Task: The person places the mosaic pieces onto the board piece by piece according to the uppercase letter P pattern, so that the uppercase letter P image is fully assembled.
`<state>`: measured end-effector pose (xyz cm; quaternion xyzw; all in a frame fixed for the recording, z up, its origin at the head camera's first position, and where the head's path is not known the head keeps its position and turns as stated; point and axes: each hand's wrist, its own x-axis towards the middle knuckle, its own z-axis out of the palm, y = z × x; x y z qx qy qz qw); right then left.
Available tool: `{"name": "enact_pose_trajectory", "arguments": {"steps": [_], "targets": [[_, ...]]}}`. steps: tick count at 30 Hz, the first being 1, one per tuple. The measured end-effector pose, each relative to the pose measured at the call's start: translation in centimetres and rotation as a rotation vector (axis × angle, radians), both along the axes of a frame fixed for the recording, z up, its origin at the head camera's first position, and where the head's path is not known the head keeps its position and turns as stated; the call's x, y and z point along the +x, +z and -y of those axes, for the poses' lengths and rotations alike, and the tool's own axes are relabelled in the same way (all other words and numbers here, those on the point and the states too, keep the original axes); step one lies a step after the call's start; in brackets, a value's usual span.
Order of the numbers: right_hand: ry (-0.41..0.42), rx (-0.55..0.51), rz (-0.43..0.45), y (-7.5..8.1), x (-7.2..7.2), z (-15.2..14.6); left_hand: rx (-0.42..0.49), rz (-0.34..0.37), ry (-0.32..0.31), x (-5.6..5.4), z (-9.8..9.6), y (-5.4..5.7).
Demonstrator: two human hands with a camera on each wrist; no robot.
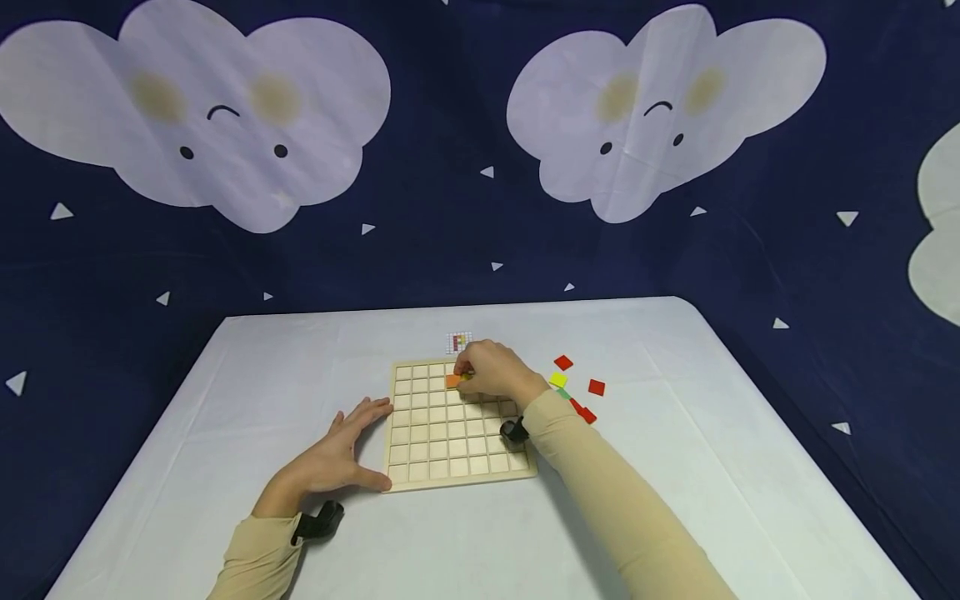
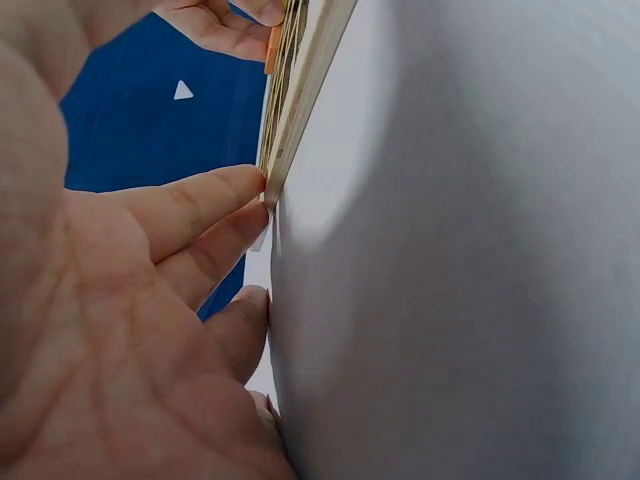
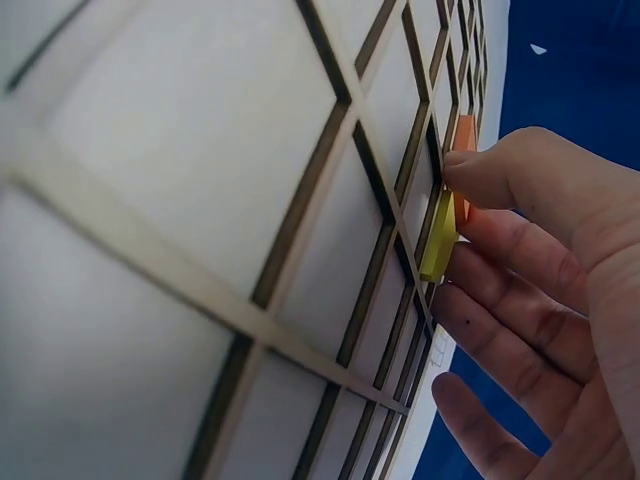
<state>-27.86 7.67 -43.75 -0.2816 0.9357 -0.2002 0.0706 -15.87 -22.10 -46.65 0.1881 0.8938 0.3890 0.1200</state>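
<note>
Dark blue backdrop (image 1: pixel 450 125) over a white worktop (image 1: pixel 450 542), with a wooden grid board (image 1: pixel 438 451) lying on it.
Left hand (image 1: pixel 335 457) spreads wide, its thumb and fingertips at the board's left edge; the right hand (image 1: pixel 492 369), narrow over the far part, has its wrist camera (image 1: pixel 513 430) covering some cells at the right. Beyond the board, a card's (image 1: pixel 453 342) pattern is too tiny to make out. An orange tile (image 1: pixel 453 381) is pinched between right thumb and index finger, at the grid; a yellow tile (image 3: pixel 438 245) beside it is partly hidden, its seating unclear.
</note>
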Motion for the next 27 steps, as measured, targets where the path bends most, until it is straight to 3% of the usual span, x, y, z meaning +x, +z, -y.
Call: {"name": "enact_pose_trajectory", "arguments": {"steps": [27], "targets": [[-0.048, 0.011, 0.012, 0.22, 0.1, 0.42, -0.005, 0.03, -0.003, 0.15, -0.26, 0.22]]}}
